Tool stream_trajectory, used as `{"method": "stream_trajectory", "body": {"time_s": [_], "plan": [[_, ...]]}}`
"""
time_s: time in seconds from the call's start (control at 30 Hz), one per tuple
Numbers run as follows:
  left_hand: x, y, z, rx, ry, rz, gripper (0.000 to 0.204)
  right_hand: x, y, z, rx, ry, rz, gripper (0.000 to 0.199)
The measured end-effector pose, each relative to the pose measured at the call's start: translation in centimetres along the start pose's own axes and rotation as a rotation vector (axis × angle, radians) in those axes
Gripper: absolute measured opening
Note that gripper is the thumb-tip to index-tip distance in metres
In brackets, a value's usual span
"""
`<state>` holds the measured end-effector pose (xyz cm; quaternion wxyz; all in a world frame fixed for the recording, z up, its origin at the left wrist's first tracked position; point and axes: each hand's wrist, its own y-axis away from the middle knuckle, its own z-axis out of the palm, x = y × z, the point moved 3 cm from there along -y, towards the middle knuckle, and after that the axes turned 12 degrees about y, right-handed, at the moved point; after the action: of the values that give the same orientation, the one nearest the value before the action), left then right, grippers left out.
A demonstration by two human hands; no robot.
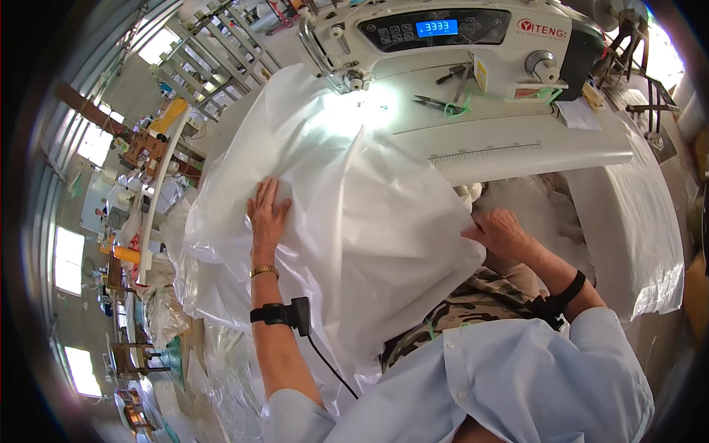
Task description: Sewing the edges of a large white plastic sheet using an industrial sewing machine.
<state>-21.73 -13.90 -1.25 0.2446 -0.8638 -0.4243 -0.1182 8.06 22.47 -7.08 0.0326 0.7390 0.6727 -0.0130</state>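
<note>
Both hands on white plastic bag (354, 221), left hand (267, 215) flat, right hand (498, 232) gripping edge

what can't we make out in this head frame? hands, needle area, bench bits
- Head view, right hand: fingers tucked into the white plastic sheet, so the grip cannot be told.
- Left hand: lies flat on the sheet; whatever is under it is covered.
- Needle area of the sewing machine: washed out by lamp glare on the sheet.
- Snips on the machine bed: small, detail unclear.
- Background benches at left: bent and blurred by the fisheye rim.
</note>
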Motion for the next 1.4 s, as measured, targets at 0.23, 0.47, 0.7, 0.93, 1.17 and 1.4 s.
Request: {"method": "stream_trajectory", "body": {"time_s": [0.23, 0.47, 0.7, 0.93, 1.17, 1.4], "plan": [[11.0, 7.8, -1.4, 0.046, 0.306, 0.191, 0.083, -7.4, -3.9, -6.3, -0.168, -1.044, -0.114, 0.031], [13.5, 21.4, 1.8, 0.066, -0.022, -0.108, 0.073, -13.9, -3.4, -4.3, -0.034, -0.566, -0.615, 0.038], [5.7, 26.3, 0.4, 0.474, 0.267, -0.413, 0.017, -13.3, -4.4, 0.5, -0.09, -0.099, -0.648, 0.027], [6.8, 17.6, -14.4, 0.331, 0.575, -0.363, 0.017, -13.5, -7.1, -4.9, -0.113, -0.634, -0.595, 0.039], [16.0, 10.9, -19.6, 0.371, 0.93, -0.204, 0.025, -12.7, -12.9, -7.4, -0.228, -1.799, -0.238, 0.061], [13.1, 10.8, -21.8, 0.184, 0.635, -0.169, 0.029, -16.5, -9.4, -9.0, -0.366, -2.244, -0.637, 0.063]]}}
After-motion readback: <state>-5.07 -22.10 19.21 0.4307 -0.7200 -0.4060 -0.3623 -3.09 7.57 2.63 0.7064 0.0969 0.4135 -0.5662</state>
